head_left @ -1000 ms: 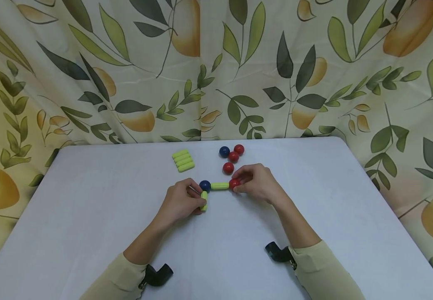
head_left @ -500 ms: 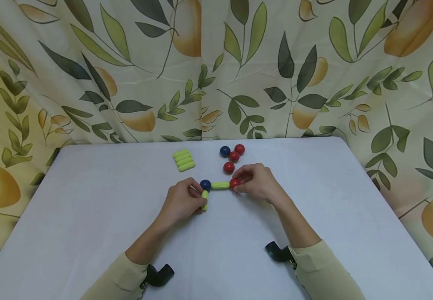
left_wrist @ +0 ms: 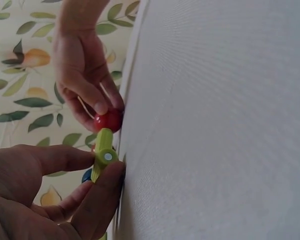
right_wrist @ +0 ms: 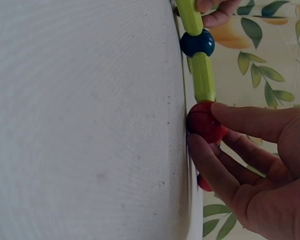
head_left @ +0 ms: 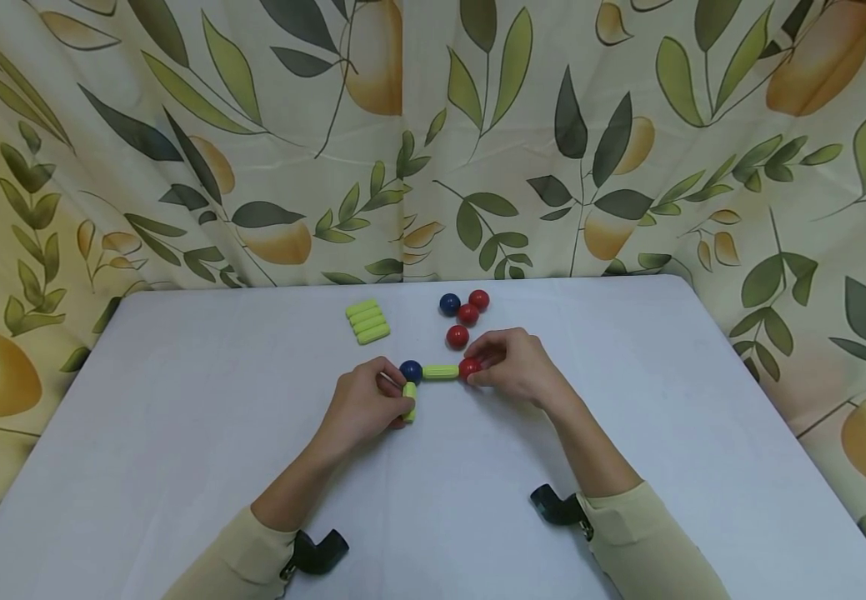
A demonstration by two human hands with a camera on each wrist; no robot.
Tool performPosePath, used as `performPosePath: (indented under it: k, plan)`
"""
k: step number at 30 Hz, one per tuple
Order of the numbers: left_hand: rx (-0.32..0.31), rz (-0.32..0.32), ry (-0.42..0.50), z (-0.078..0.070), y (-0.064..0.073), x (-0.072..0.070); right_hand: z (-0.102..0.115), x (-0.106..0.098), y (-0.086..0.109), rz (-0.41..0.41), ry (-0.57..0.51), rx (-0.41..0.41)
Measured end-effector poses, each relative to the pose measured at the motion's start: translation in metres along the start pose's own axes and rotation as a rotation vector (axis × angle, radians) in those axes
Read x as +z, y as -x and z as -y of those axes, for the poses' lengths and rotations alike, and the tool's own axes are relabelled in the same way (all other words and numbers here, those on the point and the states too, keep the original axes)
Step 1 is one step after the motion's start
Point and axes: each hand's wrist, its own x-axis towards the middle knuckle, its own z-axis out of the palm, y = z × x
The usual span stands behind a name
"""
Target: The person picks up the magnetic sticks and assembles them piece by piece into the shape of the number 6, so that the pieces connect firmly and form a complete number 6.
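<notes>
A blue ball [head_left: 411, 372] joins two yellow-green toy building sticks in an L on the white table. One stick [head_left: 440, 372] runs right from it to a red ball [head_left: 467, 369]; the other stick [head_left: 409, 390] points toward the person. My left hand [head_left: 361, 403] pinches this near stick between thumb and fingers. Its free end, a round stick end [left_wrist: 108, 156] with a silvery disc, faces the left wrist camera. With thumb and fingertips, my right hand [head_left: 515, 363] grips the red ball, which touches the stick in the right wrist view.
Several yellow-green sticks [head_left: 367, 322] lie side by side behind the left hand. Beyond the right hand sit a loose blue ball [head_left: 450, 304] and three red balls [head_left: 468, 314]. A leaf-patterned curtain [head_left: 478, 167] hangs behind the table's [head_left: 200, 400] far edge.
</notes>
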Motion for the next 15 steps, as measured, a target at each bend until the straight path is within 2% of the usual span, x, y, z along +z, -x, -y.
performPosePath:
  k: [7, 15]
  plan:
    - [0.011, 0.004, -0.003, -0.001, 0.001, -0.002, 0.000, 0.000, 0.000, 0.001, -0.004, 0.003]
    - [0.008, -0.034, -0.075, -0.005, -0.006, -0.017, -0.001, 0.000, 0.000, 0.004, -0.006, 0.002]
